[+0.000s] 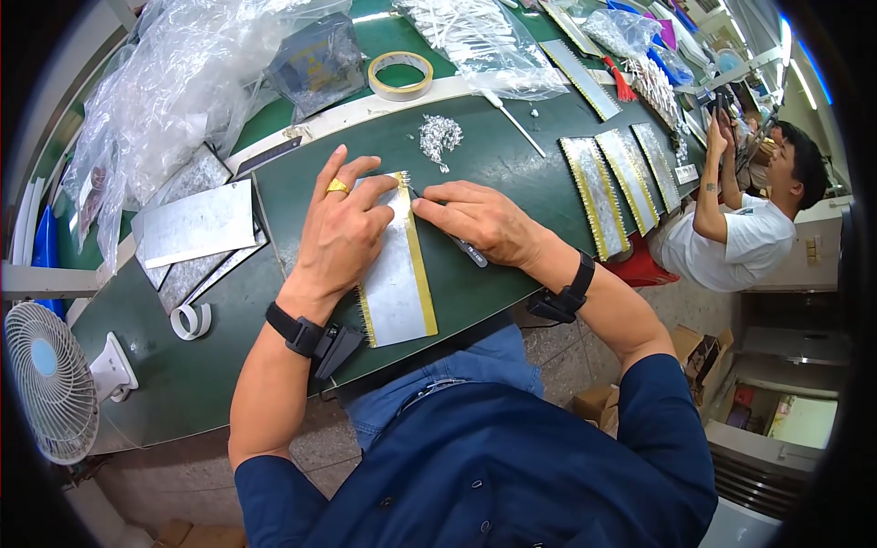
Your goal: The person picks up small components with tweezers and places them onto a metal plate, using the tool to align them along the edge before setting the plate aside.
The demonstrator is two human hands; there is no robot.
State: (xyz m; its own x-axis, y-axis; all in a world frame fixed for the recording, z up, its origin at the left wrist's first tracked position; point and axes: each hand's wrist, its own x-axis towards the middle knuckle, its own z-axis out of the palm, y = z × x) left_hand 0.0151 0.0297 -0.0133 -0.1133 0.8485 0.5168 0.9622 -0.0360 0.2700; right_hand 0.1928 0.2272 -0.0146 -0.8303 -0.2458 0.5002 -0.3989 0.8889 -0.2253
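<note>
A long silver plate [395, 283] with a yellow tape strip along its right edge lies on the dark green table [512, 155]. My left hand [343, 228], wearing a gold ring, presses flat on the plate's upper left part. My right hand [475, 219] grips metal tweezers [468, 251], whose tip meets the plate's top right corner by the tape. A small pile of tiny silver parts [438, 135] sits just beyond the plate.
Three filled strips [617, 178] lie to the right. Blank silver plates [196, 224] and a small tape roll [190, 320] sit left, a white fan [55, 379] at lower left. Clear plastic bags [174, 82], a large tape roll [400, 75]. A seated person [740, 228] works at right.
</note>
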